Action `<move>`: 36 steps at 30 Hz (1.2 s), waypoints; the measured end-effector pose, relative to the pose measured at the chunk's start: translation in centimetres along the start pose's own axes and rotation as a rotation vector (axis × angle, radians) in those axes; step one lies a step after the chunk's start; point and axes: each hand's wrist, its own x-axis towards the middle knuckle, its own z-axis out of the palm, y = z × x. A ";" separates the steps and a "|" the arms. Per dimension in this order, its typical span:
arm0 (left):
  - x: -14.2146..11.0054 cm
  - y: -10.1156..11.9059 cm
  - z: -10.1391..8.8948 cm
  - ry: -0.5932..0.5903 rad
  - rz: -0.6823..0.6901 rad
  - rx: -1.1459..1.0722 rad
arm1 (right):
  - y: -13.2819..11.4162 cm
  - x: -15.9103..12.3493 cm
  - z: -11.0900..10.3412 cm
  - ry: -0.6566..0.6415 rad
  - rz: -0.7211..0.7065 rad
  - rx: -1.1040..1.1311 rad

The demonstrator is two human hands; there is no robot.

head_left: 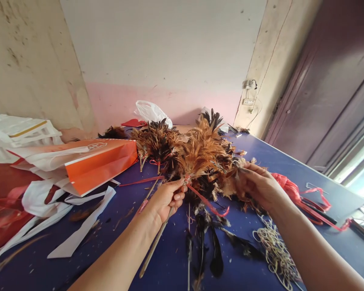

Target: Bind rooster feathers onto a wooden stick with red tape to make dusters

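Here, feathered stick (154, 249) gripped in left hand (169, 199).
Feathers (229, 181) are touched by right hand (263, 186), closure unclear; the bound neck (187, 177) is best pinched firmly.

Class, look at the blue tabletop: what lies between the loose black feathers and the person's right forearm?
A tangled heap of thin, pale strands lies between the black feathers and the right forearm, seen in the head view.

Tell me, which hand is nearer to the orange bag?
The left hand: it grips the feathered stick a little to the right of the orange bag. The right hand is farther away, at the feather pile.
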 end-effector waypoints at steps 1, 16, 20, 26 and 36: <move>0.0 -0.1 0.1 0.004 -0.005 -0.002 | -0.1 -0.1 0.2 0.004 0.020 0.083; -0.1 -0.9 0.4 0.009 0.072 0.170 | -0.5 -2.0 7.7 -0.308 -0.876 -1.040; -0.3 -1.2 0.7 0.021 0.156 0.254 | -0.2 -1.2 8.4 -0.417 -1.040 -1.407; -0.3 -1.6 0.8 -0.014 0.180 0.319 | -0.8 -0.3 9.1 -0.553 -1.147 -1.649; -0.7 -1.7 1.1 -0.121 0.243 0.454 | -1.1 0.3 8.7 -0.574 -1.184 -1.630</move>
